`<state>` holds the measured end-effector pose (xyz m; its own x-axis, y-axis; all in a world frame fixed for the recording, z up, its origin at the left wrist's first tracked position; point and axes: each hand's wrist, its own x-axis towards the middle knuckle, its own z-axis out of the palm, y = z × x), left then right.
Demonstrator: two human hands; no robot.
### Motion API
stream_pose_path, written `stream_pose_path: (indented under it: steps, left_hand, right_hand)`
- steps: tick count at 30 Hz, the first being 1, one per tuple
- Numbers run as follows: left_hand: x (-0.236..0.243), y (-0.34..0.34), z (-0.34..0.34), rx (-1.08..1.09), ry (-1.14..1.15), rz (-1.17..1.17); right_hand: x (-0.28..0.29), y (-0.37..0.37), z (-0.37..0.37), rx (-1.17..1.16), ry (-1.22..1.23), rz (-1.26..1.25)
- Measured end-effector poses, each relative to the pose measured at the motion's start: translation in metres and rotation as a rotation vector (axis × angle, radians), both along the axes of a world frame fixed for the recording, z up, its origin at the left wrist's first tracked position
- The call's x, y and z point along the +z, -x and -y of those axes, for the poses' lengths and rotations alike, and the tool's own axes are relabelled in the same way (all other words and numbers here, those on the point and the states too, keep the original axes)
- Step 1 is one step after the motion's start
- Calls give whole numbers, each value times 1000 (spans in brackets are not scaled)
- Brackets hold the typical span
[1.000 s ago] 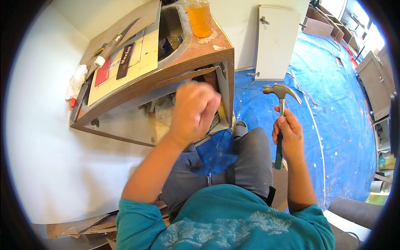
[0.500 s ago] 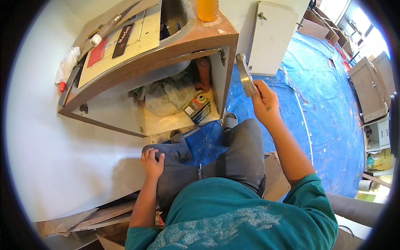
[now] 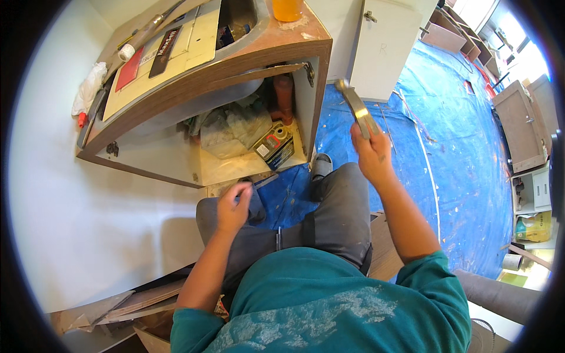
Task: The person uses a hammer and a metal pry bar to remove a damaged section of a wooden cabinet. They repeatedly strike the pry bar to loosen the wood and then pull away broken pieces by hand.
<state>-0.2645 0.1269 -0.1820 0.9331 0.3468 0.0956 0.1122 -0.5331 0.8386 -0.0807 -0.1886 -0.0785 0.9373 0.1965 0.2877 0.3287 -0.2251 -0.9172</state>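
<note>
My right hand (image 3: 373, 154) is closed around a claw hammer (image 3: 358, 108), gripping it close to the metal head. The head tilts up and to the left over the blue sheet, right of the cabinet. My left hand (image 3: 234, 207) hangs above my left knee with nothing visible in it; its fingers look curled but are smeared by motion. In front of me stands an open-fronted sink cabinet (image 3: 176, 112). Inside it are a rectangular metal can (image 3: 274, 146), a crumpled clear plastic bag (image 3: 235, 129) and a reddish-brown pipe (image 3: 283, 97).
A cream panel (image 3: 188, 47) lies on the cabinet top beside the sink opening, with an orange container (image 3: 287, 9) at the right corner. A white door (image 3: 385, 50) leans behind. Blue sheeting (image 3: 459, 153) covers the floor. Wood boards (image 3: 141, 303) lie at my left.
My left hand has lifted off my left knee and moved forward and right. The right hand has lowered slightly with the hammer, whose head has turned. My view has shifted a little.
</note>
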Motion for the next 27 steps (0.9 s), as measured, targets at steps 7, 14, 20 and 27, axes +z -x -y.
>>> stream_pose_path:
  steps: [7,14,20,27]
  left_hand:
    - [145,-177,132,-116,1011,345]
    - [166,-237,151,21,1424,328]
    - [160,-243,151,46,1321,381]
    - [157,-247,145,15,1264,414]
  right_hand:
    - [-97,68,52,0,145,-492]
    - [-117,110,66,39,463,-391]
    - [-116,98,64,107,462,-432]
    - [-128,91,67,111,380,-409]
